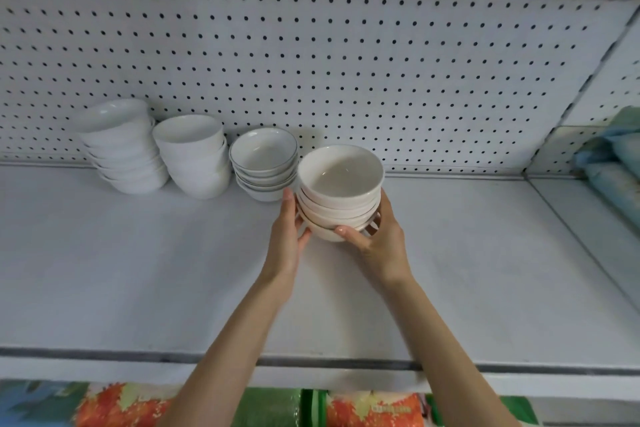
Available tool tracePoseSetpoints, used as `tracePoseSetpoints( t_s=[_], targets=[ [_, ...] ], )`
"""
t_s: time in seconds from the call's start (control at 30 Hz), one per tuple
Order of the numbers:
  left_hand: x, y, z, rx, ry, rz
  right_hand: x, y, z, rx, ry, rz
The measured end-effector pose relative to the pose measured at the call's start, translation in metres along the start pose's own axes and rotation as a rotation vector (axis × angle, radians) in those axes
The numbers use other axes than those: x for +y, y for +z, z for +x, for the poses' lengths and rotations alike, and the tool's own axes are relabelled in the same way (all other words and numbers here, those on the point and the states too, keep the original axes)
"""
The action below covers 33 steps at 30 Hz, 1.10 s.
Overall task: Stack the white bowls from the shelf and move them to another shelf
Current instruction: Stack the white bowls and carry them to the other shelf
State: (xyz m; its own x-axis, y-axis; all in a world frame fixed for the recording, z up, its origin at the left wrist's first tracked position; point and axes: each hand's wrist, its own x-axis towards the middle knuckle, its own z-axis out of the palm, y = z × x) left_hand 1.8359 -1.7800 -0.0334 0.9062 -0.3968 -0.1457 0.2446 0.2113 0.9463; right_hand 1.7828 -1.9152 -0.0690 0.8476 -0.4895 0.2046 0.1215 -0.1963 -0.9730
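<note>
A stack of several white bowls [341, 191] is held between both hands just above or on the white shelf [138, 270]. My left hand [289, 236] cups the stack's left side with its thumb under the lowest bowl. My right hand [375, 239] grips the right side, thumb across the front of the bottom bowl. Three more stacks stand along the pegboard back wall: a leaning stack of white bowls [121, 146] at the left, a taller stack [192, 156] beside it, and a stack of shallower rimmed bowls [265, 163] right next to the held one.
The pegboard wall [346, 62] closes the back. A glass divider [585, 232] bounds the shelf on the right, with blue-green packaged goods [620, 163] beyond it. Colourful packages [374, 409] fill the shelf below the front edge.
</note>
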Motion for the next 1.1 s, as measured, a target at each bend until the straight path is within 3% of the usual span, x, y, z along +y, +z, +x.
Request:
tracePoseSetpoints(
  t_s=[0.13,0.2,0.3,0.4,0.6,0.73,1.1],
  targets=[
    [-0.002,-0.003,0.02,0.044,0.064,0.214,0.007,0.002,0.03,0.016,0.006,-0.002],
    [0.001,-0.015,0.02,0.103,0.256,0.434,0.01,0.002,0.043,0.018,0.007,-0.007],
    [0.011,-0.039,0.014,0.166,0.675,0.961,0.014,0.003,0.058,0.03,0.017,-0.007],
    [0.022,-0.062,0.021,0.205,0.837,1.297,0.017,0.005,0.068,0.042,0.026,-0.037],
    [0.029,-0.08,0.035,0.081,0.6,1.649,0.019,0.004,0.073,0.053,0.041,-0.082],
    [0.029,-0.081,0.036,0.015,0.494,1.689,0.017,0.003,0.079,0.03,0.057,-0.124],
    [0.059,-0.08,0.011,-0.052,0.451,1.722,-0.002,-0.013,0.061,-0.085,0.206,-0.247]
  ],
)
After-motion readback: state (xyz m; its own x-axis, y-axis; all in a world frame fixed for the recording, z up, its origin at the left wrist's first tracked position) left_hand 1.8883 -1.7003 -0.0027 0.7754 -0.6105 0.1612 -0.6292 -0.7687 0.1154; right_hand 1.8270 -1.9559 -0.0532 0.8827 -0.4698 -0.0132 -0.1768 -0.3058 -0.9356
